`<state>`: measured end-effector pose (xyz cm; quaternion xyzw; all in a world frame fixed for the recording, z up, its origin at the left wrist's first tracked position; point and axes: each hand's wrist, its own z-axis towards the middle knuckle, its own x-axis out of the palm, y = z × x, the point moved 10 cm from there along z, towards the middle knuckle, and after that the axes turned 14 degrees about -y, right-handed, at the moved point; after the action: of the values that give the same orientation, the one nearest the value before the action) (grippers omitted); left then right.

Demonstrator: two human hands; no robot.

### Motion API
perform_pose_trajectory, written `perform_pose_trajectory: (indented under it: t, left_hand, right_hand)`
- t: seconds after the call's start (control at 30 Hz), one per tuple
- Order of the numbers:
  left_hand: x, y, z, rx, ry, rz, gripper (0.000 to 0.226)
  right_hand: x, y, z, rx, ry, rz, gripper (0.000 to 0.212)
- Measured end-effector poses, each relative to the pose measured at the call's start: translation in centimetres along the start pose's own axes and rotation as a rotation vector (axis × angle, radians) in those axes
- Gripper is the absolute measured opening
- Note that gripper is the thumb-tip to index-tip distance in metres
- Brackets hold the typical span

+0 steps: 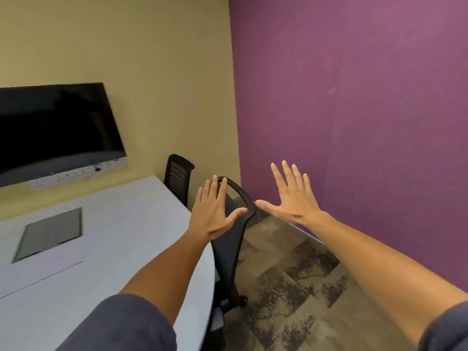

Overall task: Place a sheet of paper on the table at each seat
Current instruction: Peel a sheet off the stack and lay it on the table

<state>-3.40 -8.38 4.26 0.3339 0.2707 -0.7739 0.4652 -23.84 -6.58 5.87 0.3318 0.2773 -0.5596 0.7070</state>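
We recorded both arms stretched forward, backs of the hands toward the camera, dark blue-grey sleeves at the elbows. The left hand (pixel 215 211) was held flat with its fingers (pixel 215 188) extended and close together, thumb out to the side, holding nothing. The right hand (pixel 293 198) was likewise flat, its fingers (pixel 288 173) spread wide, thumb pointing toward the left hand, also holding nothing. The two hands were near each other but apart.

The left forearm crossed above the rounded end of the pale grey-white table (pixel 121 224). A grey rectangular metal hatch (pixel 50 233) was set flush in the table top. We saw no sheet of paper anywhere in view, neither in the hands nor on the visible part of the table.

A black mesh-backed office chair (pixel 231 249) on castors stood pushed against the table's near edge, its top rim showing between and behind the two hands. A second black office chair (pixel 177 176) stood farther along the same side, near the room corner.

A dark, switched-off flat screen (pixel 55 127) hung on the beige wall (pixel 152 59), with a white socket strip (pixel 76 176) just below it. The adjoining wall (pixel 354 97) was purple. The floor was mottled brown and tan carpet (pixel 298 287).
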Motion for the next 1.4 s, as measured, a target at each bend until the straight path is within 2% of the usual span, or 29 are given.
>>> perform_pose_trajectory:
  t: [0.23, 0.4, 0.63, 0.83, 1.07, 1.4]
  left_hand:
    - [10.1, -4.4, 5.2, 0.065, 0.025, -0.118, 0.101]
    - [18.8, -5.6, 9.7, 0.107, 0.089, -0.163, 0.101]
    - [27.6, -4.9, 18.7, 0.126, 0.17, -0.166, 0.101]
    - [34.1, -4.4, 22.6, 0.124, 0.238, -0.171, 0.103]
    - [41.8, -4.2, 25.8, 0.05, 0.34, -0.142, 0.1]
    - [51.2, -3.1, 36.9, -0.164, 0.304, -0.044, 0.113]
  right_hand:
    - [4.9, -9.7, 0.8, 0.15, 0.083, -0.103, 0.108]
    - [9.5, -17.4, 3.5, 0.387, 0.161, -0.042, 0.11]
    - [15.0, -23.7, 9.2, 0.499, 0.21, -0.073, 0.11]
    - [20.2, -27.9, 12.5, 0.536, 0.26, -0.07, 0.107]
    - [27.7, -32.5, 15.6, 0.45, 0.425, -0.09, 0.106]
    - [37.4, -40.5, 30.3, 0.231, 0.539, 0.03, 0.105]
